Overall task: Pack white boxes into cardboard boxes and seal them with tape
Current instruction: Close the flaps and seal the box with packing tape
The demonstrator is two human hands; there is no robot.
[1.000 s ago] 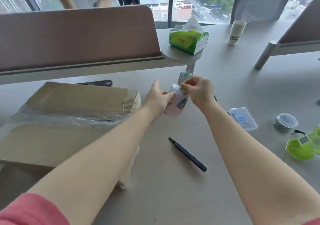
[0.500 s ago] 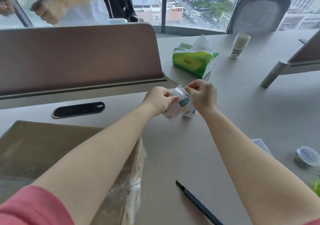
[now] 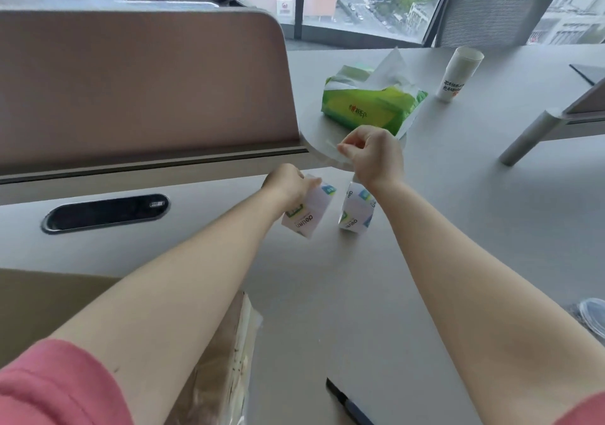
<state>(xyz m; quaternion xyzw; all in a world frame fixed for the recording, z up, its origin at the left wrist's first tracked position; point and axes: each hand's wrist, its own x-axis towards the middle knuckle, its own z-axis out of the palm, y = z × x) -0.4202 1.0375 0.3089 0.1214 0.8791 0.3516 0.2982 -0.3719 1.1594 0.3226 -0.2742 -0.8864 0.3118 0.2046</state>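
Head view showed two white boxes near the middle of the grey tabletop (image 3: pixel 442 215). The left box (image 3: pixel 309 213) was tilted, one lower corner down near the tabletop, and the left hand (image 3: pixel 288 184) had its grip closed on the box's upper end, fingers curled over it. The right box (image 3: pixel 357 210) stood just beside it, apart from it by a narrow gap, leaning slightly, its top hidden behind the right wrist. The right hand (image 3: pixel 373 152) was raised above that box with its fingers curled; whether its grip pinched a thin clear strip could not be told, as the fingertips were blurred. Both forearms reached forward from pink sleeves (image 3: pixel 55 385). At the lower left lay a cardboard box (image 3: pixel 42 303) with clear tape (image 3: pixel 226 369) wrinkled along its near side, partly under the left forearm. A dark pen-like tool (image 3: pixel 347 405) lay at the bottom edge. A green tissue pack (image 3: pixel 370 103) sat on a small round shelf (image 3: pixel 314 129) beyond the hands, with a white paper cup (image 3: pixel 458 74) well to its right. A brown divider panel (image 3: pixel 140 84) stood to the left, with a dark oval cable slot (image 3: pixel 104 213) in the tabletop before it. A grey mesh chair (image 3: pixel 497 5) stood by the window.
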